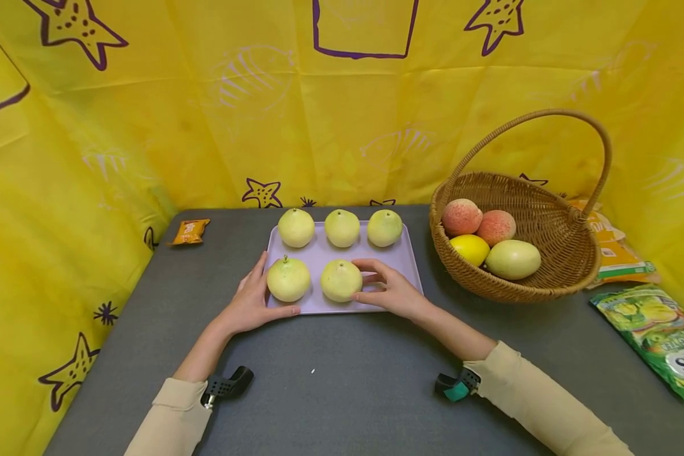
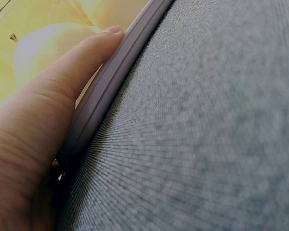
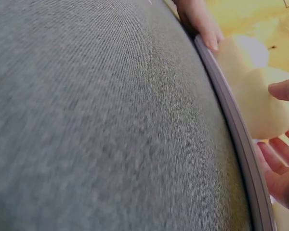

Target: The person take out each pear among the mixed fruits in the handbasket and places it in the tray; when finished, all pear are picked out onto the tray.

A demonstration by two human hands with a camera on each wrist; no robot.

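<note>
A lilac tray (image 1: 342,308) carries several round, pale green fruits with short stems, set in two rows. My left hand (image 1: 253,304) rests at the tray's front left corner, beside the fruit with the upright stem (image 1: 289,280). In the left wrist view the left thumb (image 2: 86,55) stretches along the front rim. My right hand (image 1: 392,291) holds the front right pale green fruit (image 1: 339,281) from its right side, thumb in front and fingers behind. That fruit (image 3: 262,113) sits just inside the tray rim in the right wrist view.
Right of the tray stands a wicker basket (image 1: 570,253) with two peaches (image 1: 462,216), a yellow lemon-like fruit (image 1: 470,249) and a pale oval fruit (image 1: 513,259). A green bag (image 1: 652,329) and orange packets (image 1: 615,253) lie beyond it. A small orange packet (image 1: 190,232) lies back left.
</note>
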